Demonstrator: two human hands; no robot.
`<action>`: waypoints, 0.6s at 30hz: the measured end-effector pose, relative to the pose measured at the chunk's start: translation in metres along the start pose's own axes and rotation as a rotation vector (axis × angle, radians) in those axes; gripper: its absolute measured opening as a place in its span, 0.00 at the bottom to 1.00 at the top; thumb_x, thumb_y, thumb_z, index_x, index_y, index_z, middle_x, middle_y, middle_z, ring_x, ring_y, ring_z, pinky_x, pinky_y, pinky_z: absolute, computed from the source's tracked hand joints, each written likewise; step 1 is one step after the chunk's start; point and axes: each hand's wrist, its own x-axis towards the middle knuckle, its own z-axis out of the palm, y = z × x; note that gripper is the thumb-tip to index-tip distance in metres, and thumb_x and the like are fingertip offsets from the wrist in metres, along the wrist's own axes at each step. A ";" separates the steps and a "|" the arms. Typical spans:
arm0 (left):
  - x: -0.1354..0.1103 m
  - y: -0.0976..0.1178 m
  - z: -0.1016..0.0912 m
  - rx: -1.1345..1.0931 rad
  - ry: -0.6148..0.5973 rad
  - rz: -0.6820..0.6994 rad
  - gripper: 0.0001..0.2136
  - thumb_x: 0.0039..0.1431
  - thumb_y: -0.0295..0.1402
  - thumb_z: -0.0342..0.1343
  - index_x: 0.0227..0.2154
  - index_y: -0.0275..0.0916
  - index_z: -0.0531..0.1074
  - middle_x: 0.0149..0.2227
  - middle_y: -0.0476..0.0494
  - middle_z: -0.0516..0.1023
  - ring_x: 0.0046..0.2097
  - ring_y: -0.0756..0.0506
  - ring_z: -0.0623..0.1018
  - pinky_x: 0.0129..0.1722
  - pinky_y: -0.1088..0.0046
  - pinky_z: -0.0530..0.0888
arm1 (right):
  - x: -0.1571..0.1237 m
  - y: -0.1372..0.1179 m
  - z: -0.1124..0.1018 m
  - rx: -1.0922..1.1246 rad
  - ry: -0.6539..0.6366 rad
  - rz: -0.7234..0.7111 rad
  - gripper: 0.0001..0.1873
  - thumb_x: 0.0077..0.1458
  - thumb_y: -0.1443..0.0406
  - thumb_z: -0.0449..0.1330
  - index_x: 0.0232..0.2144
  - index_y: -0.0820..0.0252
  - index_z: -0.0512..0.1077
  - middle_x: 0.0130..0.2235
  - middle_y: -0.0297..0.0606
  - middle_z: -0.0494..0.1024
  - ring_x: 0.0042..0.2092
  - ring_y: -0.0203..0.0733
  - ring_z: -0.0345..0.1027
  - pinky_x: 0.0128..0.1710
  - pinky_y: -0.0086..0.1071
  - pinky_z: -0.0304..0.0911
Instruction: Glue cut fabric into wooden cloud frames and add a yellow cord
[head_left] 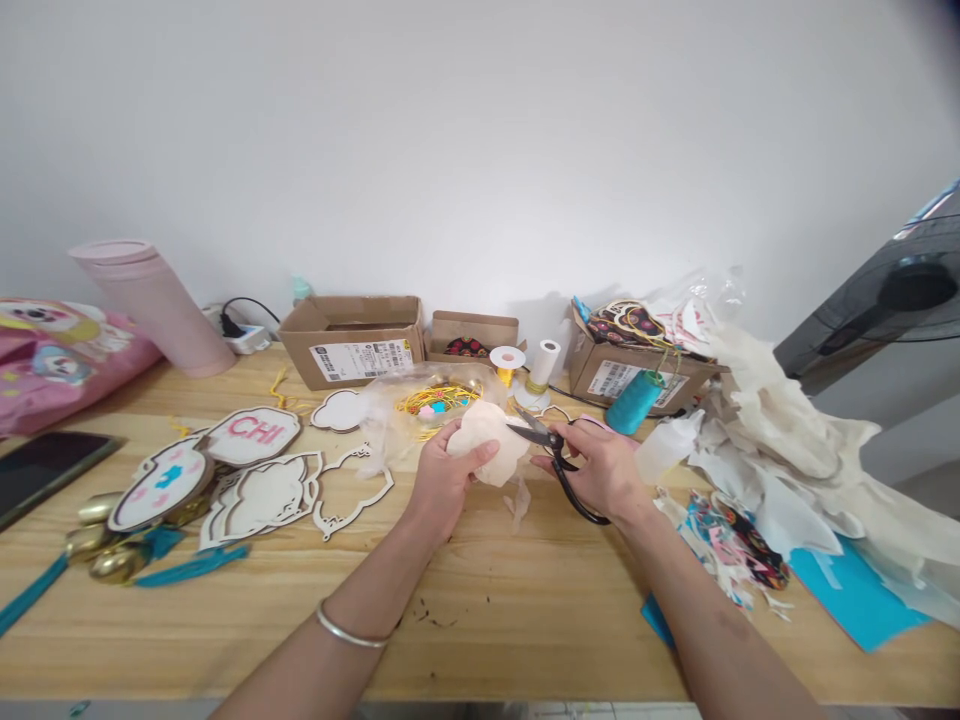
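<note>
My left hand (450, 470) pinches a cream, scallop-edged fabric piece (491, 440) by its left side, thumb on top. In my right hand (600, 465) is a pair of black-handled scissors (561, 460). Their blades are parted and point left, at the right upper edge of the fabric piece. A thin cream offcut (517, 503) lies on the table just below the fabric. Behind my hands a clear plastic bag (382, 410) holds yellow cords (435, 400). My fingers hide part of the scissor handles.
Wooden frames (262, 495), a CHI plaque (253, 435) and brass bells (120, 560) lie left. Cardboard boxes (352, 345) line the wall. A teal thread spool (636, 402), fabric scraps (727, 545) and crumpled cream cloth (817, 440) are right. A phone (52, 470) rests far left.
</note>
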 end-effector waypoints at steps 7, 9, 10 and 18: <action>0.000 -0.002 -0.002 -0.014 -0.002 -0.010 0.19 0.36 0.28 0.66 0.36 0.36 0.71 0.29 0.50 0.77 0.30 0.50 0.75 0.30 0.74 0.73 | 0.001 -0.002 -0.001 -0.017 0.006 -0.024 0.18 0.51 0.52 0.55 0.31 0.61 0.74 0.21 0.36 0.68 0.24 0.37 0.60 0.24 0.29 0.50; 0.000 -0.003 -0.001 -0.031 0.000 -0.021 0.20 0.35 0.28 0.66 0.36 0.36 0.71 0.31 0.49 0.77 0.31 0.49 0.76 0.31 0.74 0.73 | 0.000 -0.002 -0.001 -0.037 0.010 -0.039 0.19 0.52 0.51 0.54 0.31 0.61 0.74 0.21 0.36 0.68 0.24 0.37 0.60 0.23 0.29 0.50; 0.000 -0.004 -0.001 -0.039 0.002 -0.030 0.20 0.35 0.27 0.66 0.36 0.36 0.71 0.32 0.48 0.78 0.31 0.49 0.76 0.31 0.73 0.73 | 0.000 -0.001 -0.001 -0.052 0.011 -0.049 0.20 0.52 0.51 0.53 0.31 0.61 0.74 0.21 0.36 0.69 0.24 0.37 0.60 0.23 0.29 0.50; 0.000 -0.005 -0.002 -0.067 0.007 -0.067 0.21 0.34 0.26 0.66 0.36 0.35 0.70 0.32 0.46 0.78 0.32 0.48 0.76 0.32 0.73 0.73 | 0.002 -0.001 -0.008 -0.181 0.005 -0.107 0.19 0.52 0.51 0.53 0.30 0.60 0.74 0.20 0.37 0.70 0.25 0.37 0.63 0.22 0.28 0.48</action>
